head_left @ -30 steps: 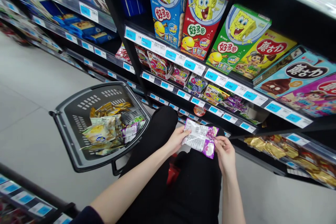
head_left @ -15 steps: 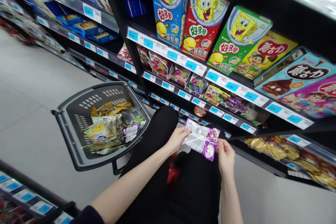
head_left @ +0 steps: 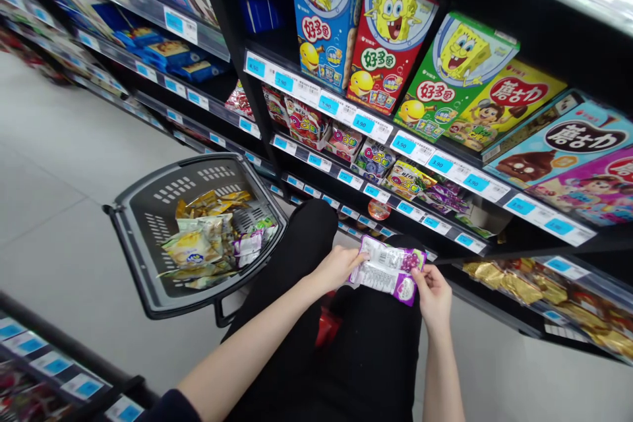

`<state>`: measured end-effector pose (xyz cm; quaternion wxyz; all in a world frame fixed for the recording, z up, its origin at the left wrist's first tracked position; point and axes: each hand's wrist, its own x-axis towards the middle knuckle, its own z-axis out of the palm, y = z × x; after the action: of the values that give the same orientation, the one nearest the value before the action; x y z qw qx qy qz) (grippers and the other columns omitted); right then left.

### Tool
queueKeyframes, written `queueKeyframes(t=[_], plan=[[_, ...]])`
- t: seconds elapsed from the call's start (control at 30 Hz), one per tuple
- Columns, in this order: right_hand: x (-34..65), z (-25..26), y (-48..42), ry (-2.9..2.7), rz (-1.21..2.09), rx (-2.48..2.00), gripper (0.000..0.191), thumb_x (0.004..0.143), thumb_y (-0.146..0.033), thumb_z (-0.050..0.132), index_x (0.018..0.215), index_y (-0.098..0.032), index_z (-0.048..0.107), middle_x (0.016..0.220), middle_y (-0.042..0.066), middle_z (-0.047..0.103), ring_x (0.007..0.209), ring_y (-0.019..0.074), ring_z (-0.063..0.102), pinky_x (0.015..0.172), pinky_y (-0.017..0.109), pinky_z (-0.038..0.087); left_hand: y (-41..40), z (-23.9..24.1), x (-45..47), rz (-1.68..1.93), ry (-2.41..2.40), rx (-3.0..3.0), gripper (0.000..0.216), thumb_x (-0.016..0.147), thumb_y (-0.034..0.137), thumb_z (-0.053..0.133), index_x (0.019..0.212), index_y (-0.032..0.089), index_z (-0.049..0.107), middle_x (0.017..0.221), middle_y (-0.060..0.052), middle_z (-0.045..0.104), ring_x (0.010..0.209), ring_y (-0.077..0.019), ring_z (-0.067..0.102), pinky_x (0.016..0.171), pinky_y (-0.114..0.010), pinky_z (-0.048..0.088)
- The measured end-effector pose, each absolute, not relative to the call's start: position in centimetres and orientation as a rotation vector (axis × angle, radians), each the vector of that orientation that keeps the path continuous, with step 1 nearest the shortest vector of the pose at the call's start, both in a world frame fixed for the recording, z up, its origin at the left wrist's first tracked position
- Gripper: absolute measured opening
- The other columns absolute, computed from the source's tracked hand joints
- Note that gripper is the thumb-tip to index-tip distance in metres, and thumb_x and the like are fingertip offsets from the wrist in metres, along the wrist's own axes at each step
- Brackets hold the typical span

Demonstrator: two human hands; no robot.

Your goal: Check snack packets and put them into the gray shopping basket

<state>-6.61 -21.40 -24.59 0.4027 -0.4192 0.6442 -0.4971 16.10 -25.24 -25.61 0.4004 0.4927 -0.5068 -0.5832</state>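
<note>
A small purple and white candy packet (head_left: 384,270) with grapes printed on it lies between my two hands, over my knees. Its printed back faces up. My left hand (head_left: 341,267) pinches its left end, thumb on top. At the opposite end, the thumb and fingers of my right hand (head_left: 433,293) are closed on the right edge. Left of my legs stands a grey shopping basket (head_left: 141,264). Inside it are several snack packets, among them a pale yellow bag (head_left: 190,247), gold wrappers (head_left: 212,203) and a purple and white packet (head_left: 248,245).
Shelves with price tags rise in front, holding a blue box (head_left: 324,20), a red box (head_left: 390,46) and a green box (head_left: 452,72). Gummy candy packets (head_left: 374,158) sit one shelf lower. Gold-wrapped goods (head_left: 524,283) lie at lower right. Another shelf edge (head_left: 64,362) crosses the lower left.
Both hands and the packet have shifted slightly right and down. My right thumb has moved further onto the packet's right edge. The view has shifted a little.
</note>
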Motion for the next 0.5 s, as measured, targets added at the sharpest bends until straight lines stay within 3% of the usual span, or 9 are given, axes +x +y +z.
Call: queueKeyframes(t=[0.17, 0.3, 0.4, 0.5], plan=[[-7.1, -23.9, -21.8, 1.649, -1.267, -1.107, 0.033, 0.064, -0.044, 0.078, 0.062, -0.018, 0.059, 0.045, -0.006, 0.051, 0.04, 0.0094, 0.046, 0.042, 0.022, 0.036, -25.2, -25.3, 16.3, -1.433, -1.354, 1.233, 0.043, 0.068, 0.043, 0.074, 0.041, 0.021, 0.049, 0.038, 0.006, 0.038, 0.039, -0.0088, 0.032, 0.048, -0.024, 0.026], [-7.2, -22.7, -21.7, 1.638, -1.28, -1.146, 0.025, 0.065, -0.037, 0.079, 0.064, -0.018, 0.063, 0.043, -0.005, 0.053, 0.036, 0.0108, 0.05, 0.041, 0.023, 0.04, -25.0, -25.4, 16.2, -1.543, -1.351, 1.174, 0.042, 0.077, 0.042, 0.064, 0.043, 0.019, 0.057, 0.035, 0.003, 0.049, 0.037, -0.0103, 0.045, 0.049, -0.022, 0.036], [-7.8, -21.4, -21.4, 1.595, -1.311, -1.202, 0.018, 0.065, -0.034, 0.079, 0.068, -0.019, 0.069, 0.063, 0.002, 0.066, 0.056, 0.0166, 0.063, 0.054, 0.028, 0.051, -24.8, -25.2, 16.1, -1.676, -1.314, 1.081, 0.027, 0.077, 0.038, 0.062, 0.065, 0.016, 0.073, 0.061, -0.005, 0.071, 0.056, -0.0178, 0.065, 0.06, -0.025, 0.048], [-8.9, -20.4, -20.9, 1.505, -1.321, -1.308, 0.012, 0.068, -0.031, 0.076, 0.075, -0.021, 0.074, 0.088, 0.008, 0.07, 0.086, 0.0237, 0.066, 0.071, 0.034, 0.054, -24.9, -24.8, 16.0, -1.778, -1.248, 0.973, 0.033, 0.069, 0.031, 0.07, 0.098, 0.016, 0.075, 0.094, -0.009, 0.076, 0.088, -0.026, 0.069, 0.076, -0.031, 0.052]])
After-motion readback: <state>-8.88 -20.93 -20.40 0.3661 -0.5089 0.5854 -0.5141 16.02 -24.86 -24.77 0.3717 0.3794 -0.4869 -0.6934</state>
